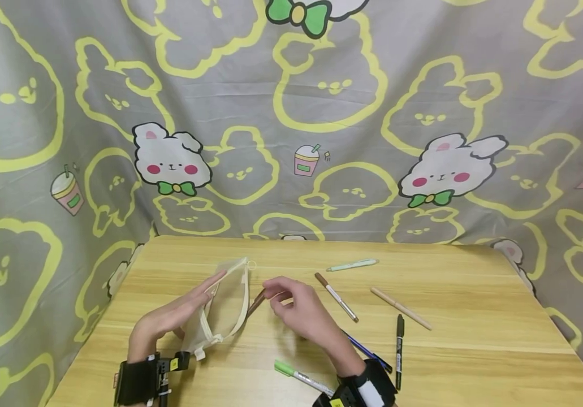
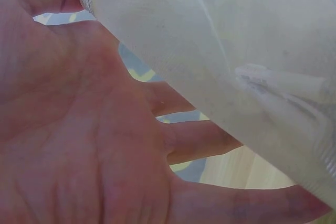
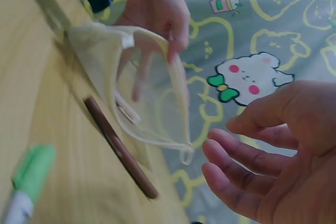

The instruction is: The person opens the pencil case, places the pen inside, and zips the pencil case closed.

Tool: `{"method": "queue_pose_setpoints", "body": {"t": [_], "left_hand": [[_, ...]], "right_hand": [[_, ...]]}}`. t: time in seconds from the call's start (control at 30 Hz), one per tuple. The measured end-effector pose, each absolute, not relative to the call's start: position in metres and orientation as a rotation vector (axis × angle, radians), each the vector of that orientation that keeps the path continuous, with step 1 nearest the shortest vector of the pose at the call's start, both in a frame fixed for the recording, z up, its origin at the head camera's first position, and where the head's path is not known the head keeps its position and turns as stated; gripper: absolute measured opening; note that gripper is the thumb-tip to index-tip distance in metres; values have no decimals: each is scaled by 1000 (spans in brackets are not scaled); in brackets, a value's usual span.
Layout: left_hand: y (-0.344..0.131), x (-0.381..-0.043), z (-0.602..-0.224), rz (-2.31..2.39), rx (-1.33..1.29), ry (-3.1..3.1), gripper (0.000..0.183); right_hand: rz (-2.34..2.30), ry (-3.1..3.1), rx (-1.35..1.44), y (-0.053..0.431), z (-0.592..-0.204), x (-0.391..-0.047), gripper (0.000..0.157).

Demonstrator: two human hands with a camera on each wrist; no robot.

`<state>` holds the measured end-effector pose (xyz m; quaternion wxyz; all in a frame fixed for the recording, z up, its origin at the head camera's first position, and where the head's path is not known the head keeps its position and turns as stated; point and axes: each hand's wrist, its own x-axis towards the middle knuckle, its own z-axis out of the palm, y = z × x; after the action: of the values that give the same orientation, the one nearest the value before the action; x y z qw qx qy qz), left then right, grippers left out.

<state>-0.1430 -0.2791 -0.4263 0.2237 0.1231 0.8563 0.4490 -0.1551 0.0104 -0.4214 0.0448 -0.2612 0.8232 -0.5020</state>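
Observation:
A cream see-through zip pouch (image 1: 227, 305) stands tilted with its mouth spread toward the right. My left hand (image 1: 181, 311) holds it by the rim, thumb at the edge and fingers spread behind the sheer side. Through the material a pale pen-like item (image 2: 283, 82) shows inside. My right hand (image 1: 298, 308) is just right of the pouch mouth, fingers loosely bent. In the right wrist view a brown pen (image 3: 121, 148) lies outside the pouch beside its mouth, with a gap between it and my right fingertips (image 3: 212, 153).
On the wooden table (image 1: 474, 350) lie a mint pen (image 1: 352, 265), a brown-capped marker (image 1: 338, 298), a tan pen (image 1: 400, 308), a black marker (image 1: 399, 351) and a green-capped marker (image 1: 303, 379). A blue pen (image 1: 359, 345) is partly behind my right forearm. Patterned cloth (image 1: 342, 113) hangs around the table.

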Motion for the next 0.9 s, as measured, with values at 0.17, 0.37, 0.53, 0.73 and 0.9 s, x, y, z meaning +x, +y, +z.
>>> {"method": "queue_pose_setpoints", "body": {"t": [0.17, 0.37, 0.53, 0.73, 0.9], "left_hand": [[-282, -143, -430, 1240, 405, 2370, 57], [-281, -142, -432, 1257, 410, 2338, 58], [-281, -143, -432, 1240, 449, 2371, 56], [-281, -145, -430, 1232, 468, 2384, 55], [-280, -146, -429, 1241, 470, 2384, 54]], "right_hand": [[-1384, 2710, -872, 26, -421, -153, 37], [-1279, 2905, -879, 48, -425, -152, 38], [-1219, 3035, -796, 67, -429, -159, 39], [-1126, 3184, -607, 96, -445, -173, 35], [-1058, 3205, -413, 118, -458, -183, 34]]}}
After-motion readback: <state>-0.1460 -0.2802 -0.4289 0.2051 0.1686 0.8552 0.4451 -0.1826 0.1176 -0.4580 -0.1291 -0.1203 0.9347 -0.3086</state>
